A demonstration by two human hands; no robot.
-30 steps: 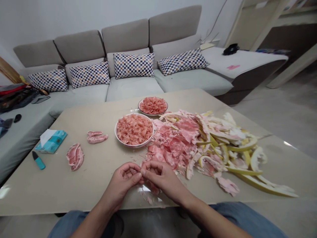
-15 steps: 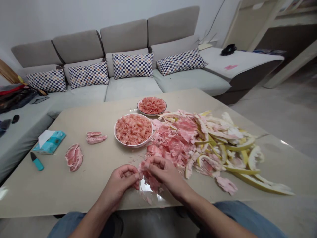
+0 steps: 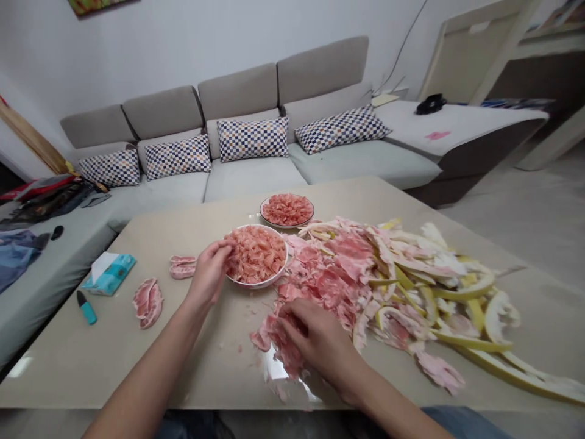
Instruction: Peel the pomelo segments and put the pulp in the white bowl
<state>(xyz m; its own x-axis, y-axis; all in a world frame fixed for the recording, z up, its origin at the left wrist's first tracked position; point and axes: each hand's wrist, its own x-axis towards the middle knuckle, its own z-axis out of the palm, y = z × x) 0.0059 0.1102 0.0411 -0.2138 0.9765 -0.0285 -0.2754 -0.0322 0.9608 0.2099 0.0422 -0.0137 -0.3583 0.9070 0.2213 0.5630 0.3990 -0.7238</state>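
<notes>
Much of the fruit is out of its skin; a few pieces wait with theirs on

The loose pink pulp [image 3: 260,253] fills a white bowl [image 3: 260,285] near the middle of the table [image 3: 109,372], piled to about the rim. The left hand [image 3: 210,268] is at the bowl's left side, its fingertips drawn together against the edge of the pulp; whether they pinch a piece is hidden. The right hand [image 3: 320,335], well apart from the left, is nearer the table's front edge, with fingers curled toward the thumb over torn pink skins [image 3: 286,353]; I cannot tell if it grips one.

Just behind the bowl, a dark-rimmed plate [image 3: 292,226] carries a second mound of pulp. To the right of both spreads a heap of pink membranes [image 3: 329,277], running into thick yellow-green rind [image 3: 461,292] with white pith. Judging by two full dishes and so much waste, most of the work looks done.

What appears to be left is on the other side: a pink fruit piece [image 3: 148,303] and, partly behind the left forearm and hand, a smaller pair [image 3: 182,272], all apparently skinned over. Beyond them sit a blue tissue pack [image 3: 109,277] and a teal-handled tool [image 3: 88,310], neither touched. Farther back is a grey sofa [image 3: 256,177] with checked cushions [image 3: 253,139].
</notes>
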